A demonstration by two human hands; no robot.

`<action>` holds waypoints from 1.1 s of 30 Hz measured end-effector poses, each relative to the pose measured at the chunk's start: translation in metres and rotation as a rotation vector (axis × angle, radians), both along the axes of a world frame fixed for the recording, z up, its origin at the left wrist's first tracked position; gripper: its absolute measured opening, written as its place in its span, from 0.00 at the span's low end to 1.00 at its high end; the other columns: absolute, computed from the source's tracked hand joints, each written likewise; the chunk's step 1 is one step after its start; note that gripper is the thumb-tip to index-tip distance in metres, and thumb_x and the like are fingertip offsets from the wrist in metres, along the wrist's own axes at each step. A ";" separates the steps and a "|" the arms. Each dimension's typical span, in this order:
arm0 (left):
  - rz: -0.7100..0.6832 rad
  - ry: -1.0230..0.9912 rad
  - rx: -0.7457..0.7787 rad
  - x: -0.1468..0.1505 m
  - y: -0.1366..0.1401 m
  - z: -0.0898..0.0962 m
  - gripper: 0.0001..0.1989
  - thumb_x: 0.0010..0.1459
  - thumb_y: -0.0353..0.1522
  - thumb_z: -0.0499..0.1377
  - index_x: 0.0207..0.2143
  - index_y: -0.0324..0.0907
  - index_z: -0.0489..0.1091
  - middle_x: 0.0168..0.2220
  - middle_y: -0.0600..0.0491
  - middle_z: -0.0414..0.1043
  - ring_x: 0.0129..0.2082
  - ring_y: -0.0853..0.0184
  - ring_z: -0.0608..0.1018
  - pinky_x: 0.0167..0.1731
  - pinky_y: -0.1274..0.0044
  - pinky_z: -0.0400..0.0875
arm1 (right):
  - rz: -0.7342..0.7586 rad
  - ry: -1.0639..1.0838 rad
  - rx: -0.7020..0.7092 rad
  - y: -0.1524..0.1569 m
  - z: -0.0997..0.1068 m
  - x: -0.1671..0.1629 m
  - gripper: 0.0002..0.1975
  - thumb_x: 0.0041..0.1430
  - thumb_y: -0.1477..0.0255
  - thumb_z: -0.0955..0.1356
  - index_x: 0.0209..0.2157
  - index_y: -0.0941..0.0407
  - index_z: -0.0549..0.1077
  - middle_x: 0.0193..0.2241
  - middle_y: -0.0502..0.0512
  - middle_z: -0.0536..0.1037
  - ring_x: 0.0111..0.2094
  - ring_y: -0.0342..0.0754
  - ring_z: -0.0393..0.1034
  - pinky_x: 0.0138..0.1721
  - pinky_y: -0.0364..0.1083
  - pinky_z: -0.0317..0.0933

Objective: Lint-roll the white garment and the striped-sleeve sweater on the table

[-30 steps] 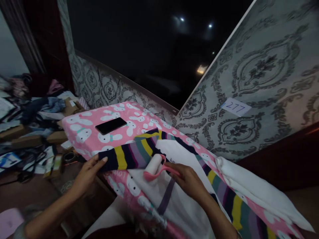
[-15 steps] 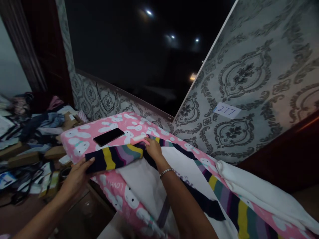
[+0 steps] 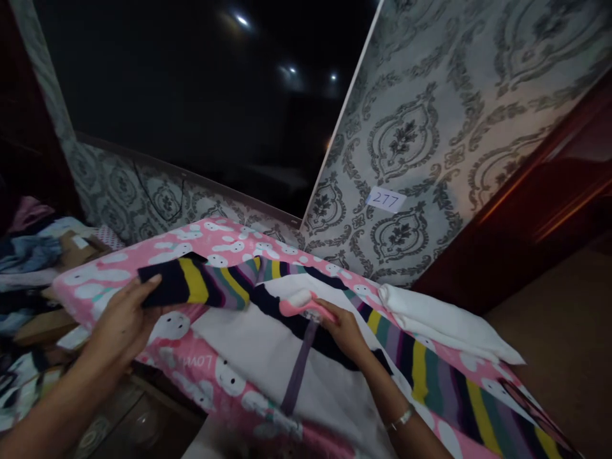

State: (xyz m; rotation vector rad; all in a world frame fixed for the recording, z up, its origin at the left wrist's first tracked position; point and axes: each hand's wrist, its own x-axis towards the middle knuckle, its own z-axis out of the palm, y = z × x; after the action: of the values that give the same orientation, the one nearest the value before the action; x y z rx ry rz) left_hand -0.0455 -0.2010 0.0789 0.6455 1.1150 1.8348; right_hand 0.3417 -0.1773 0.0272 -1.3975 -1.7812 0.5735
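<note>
A sweater (image 3: pixel 258 344) with a pale body, dark bands and striped sleeves lies spread over a pink rabbit-print cloth (image 3: pixel 196 376). My left hand (image 3: pixel 127 309) is closed on the navy cuff of its left-hand sleeve (image 3: pixel 194 284), thumb on top, and holds that sleeve stretched out. In my right hand (image 3: pixel 342 325) is a pink-handled tool (image 3: pixel 299 303) with a white, roll-like part. The tool sits over the dark chest band; whether it touches the fabric I cannot tell. The other striped sleeve (image 3: pixel 430 376) runs toward the lower right.
A folded white cloth (image 3: pixel 444 325) lies along the right side of the covered surface. Behind stand a patterned wall with a number card (image 3: pixel 386 199) and a large dark screen (image 3: pixel 201 95). Clothes and boxes (image 3: pixel 45 328) are heaped at the left. A dark phone edge (image 3: pixel 195 257) shows behind the sleeve.
My right hand has moved with the pink-handled tool from the sleeve's shoulder end onto the sweater's chest. My left hand still grips the cuff. The view has turned right, and the sleeve now mostly covers the phone.
</note>
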 end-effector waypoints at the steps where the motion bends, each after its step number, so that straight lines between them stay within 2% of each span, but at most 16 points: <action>1: -0.007 0.015 0.045 0.004 0.005 0.011 0.12 0.43 0.35 0.66 0.33 0.44 0.76 0.33 0.54 0.81 0.34 0.59 0.82 0.27 0.67 0.83 | -0.045 0.081 0.021 -0.007 -0.001 0.010 0.22 0.52 0.68 0.69 0.51 0.50 0.79 0.46 0.55 0.82 0.49 0.56 0.74 0.52 0.54 0.66; 3: -0.042 0.043 0.145 0.012 0.017 0.037 0.10 0.45 0.34 0.65 0.32 0.42 0.75 0.33 0.54 0.80 0.33 0.61 0.81 0.27 0.66 0.83 | -0.152 0.249 -0.003 -0.023 -0.002 0.029 0.25 0.52 0.63 0.70 0.53 0.53 0.77 0.32 0.55 0.82 0.35 0.53 0.76 0.37 0.49 0.70; 5: -0.063 0.063 0.243 0.020 0.032 0.063 0.08 0.47 0.32 0.63 0.32 0.41 0.75 0.32 0.54 0.79 0.31 0.63 0.81 0.27 0.66 0.83 | -0.249 0.414 -0.085 -0.041 -0.004 0.046 0.33 0.52 0.59 0.71 0.59 0.55 0.71 0.17 0.46 0.71 0.18 0.45 0.65 0.19 0.43 0.59; 6: -0.063 0.072 0.287 0.024 0.039 0.076 0.06 0.48 0.31 0.62 0.32 0.40 0.74 0.31 0.54 0.79 0.30 0.64 0.81 0.27 0.66 0.83 | -0.292 0.489 -0.116 -0.051 -0.003 0.053 0.37 0.52 0.57 0.71 0.62 0.56 0.67 0.14 0.42 0.64 0.14 0.42 0.57 0.16 0.40 0.52; 8: -0.052 0.094 0.363 0.036 0.055 0.099 0.05 0.48 0.28 0.61 0.31 0.39 0.73 0.28 0.55 0.77 0.28 0.66 0.80 0.25 0.68 0.82 | -0.367 0.611 -0.118 -0.072 -0.001 0.067 0.42 0.51 0.55 0.73 0.65 0.55 0.63 0.13 0.39 0.57 0.13 0.38 0.48 0.15 0.38 0.43; 11: -0.068 0.142 0.445 0.062 0.074 0.122 0.05 0.50 0.26 0.60 0.32 0.38 0.72 0.26 0.55 0.76 0.25 0.68 0.79 0.24 0.69 0.81 | -0.463 0.733 -0.078 -0.102 0.004 0.087 0.44 0.47 0.55 0.75 0.64 0.54 0.64 0.15 0.39 0.57 0.15 0.37 0.47 0.16 0.38 0.41; 13: -0.119 0.160 0.468 0.086 0.081 0.130 0.05 0.51 0.26 0.59 0.33 0.36 0.72 0.26 0.55 0.76 0.24 0.69 0.79 0.25 0.68 0.81 | -0.522 0.806 -0.068 -0.119 0.008 0.100 0.44 0.45 0.55 0.76 0.63 0.54 0.65 0.16 0.39 0.58 0.16 0.36 0.47 0.17 0.37 0.42; 16: -0.257 0.185 0.450 0.132 0.086 0.131 0.07 0.54 0.27 0.59 0.37 0.35 0.73 0.26 0.55 0.76 0.25 0.69 0.79 0.29 0.68 0.81 | -0.604 0.903 -0.035 -0.141 0.009 0.116 0.44 0.42 0.58 0.77 0.61 0.55 0.67 0.18 0.40 0.59 0.17 0.36 0.48 0.17 0.37 0.42; 18: -0.366 0.240 0.420 0.167 0.090 0.125 0.09 0.54 0.29 0.60 0.38 0.35 0.73 0.26 0.55 0.76 0.27 0.68 0.80 0.31 0.68 0.80 | -0.660 0.948 0.003 -0.155 0.007 0.124 0.44 0.41 0.59 0.78 0.60 0.55 0.69 0.19 0.40 0.60 0.17 0.36 0.49 0.17 0.37 0.44; 20: -0.454 0.344 0.402 0.206 0.098 0.111 0.11 0.54 0.32 0.60 0.39 0.36 0.72 0.29 0.54 0.76 0.29 0.66 0.80 0.31 0.69 0.79 | -0.699 0.973 0.032 -0.167 0.002 0.130 0.42 0.41 0.59 0.78 0.59 0.54 0.69 0.20 0.40 0.61 0.17 0.36 0.50 0.17 0.37 0.45; 23: -0.545 0.643 0.383 0.265 0.107 0.075 0.13 0.57 0.36 0.55 0.41 0.38 0.70 0.35 0.49 0.77 0.32 0.64 0.80 0.30 0.71 0.78 | -0.721 0.991 0.055 -0.184 -0.006 0.135 0.40 0.42 0.60 0.78 0.59 0.53 0.70 0.20 0.41 0.61 0.18 0.37 0.51 0.17 0.37 0.45; 25: -0.726 0.952 0.335 0.297 0.107 0.045 0.16 0.60 0.39 0.51 0.42 0.38 0.69 0.37 0.48 0.77 0.33 0.63 0.80 0.29 0.71 0.77 | -0.743 1.000 0.065 -0.195 -0.010 0.137 0.40 0.43 0.60 0.78 0.59 0.52 0.70 0.20 0.41 0.61 0.18 0.36 0.50 0.17 0.37 0.45; 26: -0.813 1.025 0.334 0.309 0.105 0.030 0.17 0.59 0.41 0.52 0.41 0.38 0.70 0.35 0.47 0.77 0.32 0.62 0.80 0.29 0.71 0.77 | -0.758 1.007 0.069 -0.199 -0.012 0.138 0.41 0.43 0.60 0.78 0.59 0.52 0.69 0.20 0.41 0.62 0.18 0.36 0.50 0.17 0.37 0.45; 29: -0.980 1.168 0.378 0.324 0.098 -0.004 0.17 0.57 0.42 0.54 0.38 0.40 0.74 0.36 0.49 0.79 0.36 0.61 0.80 0.38 0.70 0.77 | -0.797 1.045 0.077 -0.212 -0.017 0.139 0.41 0.42 0.59 0.78 0.59 0.52 0.69 0.21 0.41 0.63 0.18 0.36 0.51 0.17 0.36 0.45; 31: -0.989 1.261 0.397 0.320 0.098 -0.018 0.17 0.59 0.40 0.52 0.42 0.41 0.75 0.43 0.48 0.79 0.44 0.60 0.79 0.48 0.69 0.73 | -0.816 1.070 0.078 -0.219 -0.019 0.140 0.42 0.41 0.60 0.78 0.59 0.52 0.70 0.21 0.41 0.63 0.18 0.36 0.51 0.17 0.36 0.45; 33: -0.933 1.368 0.373 0.310 0.102 -0.029 0.20 0.60 0.38 0.50 0.49 0.40 0.73 0.52 0.45 0.76 0.54 0.57 0.75 0.56 0.66 0.66 | -0.833 1.083 0.074 -0.222 -0.022 0.140 0.42 0.40 0.60 0.78 0.58 0.52 0.70 0.20 0.40 0.63 0.17 0.36 0.51 0.17 0.36 0.45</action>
State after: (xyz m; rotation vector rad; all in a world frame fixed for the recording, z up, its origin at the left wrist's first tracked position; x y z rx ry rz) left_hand 0.2642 -0.0985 0.0502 2.3449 0.8874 0.6037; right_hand 0.4817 -0.3990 0.0056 -1.2414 -0.3119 0.5997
